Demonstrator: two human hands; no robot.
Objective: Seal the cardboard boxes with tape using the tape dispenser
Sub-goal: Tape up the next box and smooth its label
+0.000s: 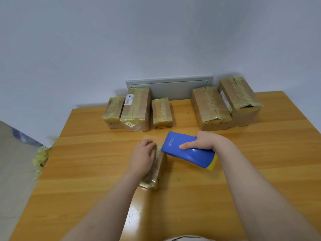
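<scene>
Beneath left fingers [147,143], taped box [157,173], dispenser [191,156] alongside

The surface [260,153] is varnished wood, smooth and glossy. The boxes [137,108] are matt brown cardboard under wrinkled, shiny yellowish tape [241,94]. The dispenser [191,153] is smooth, glossy blue plastic. The wall [156,40] is matt and smooth.

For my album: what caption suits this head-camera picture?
Small box steadied on the table, blue tape dispenser held at its far end, five taped boxes lined up behind.
</scene>
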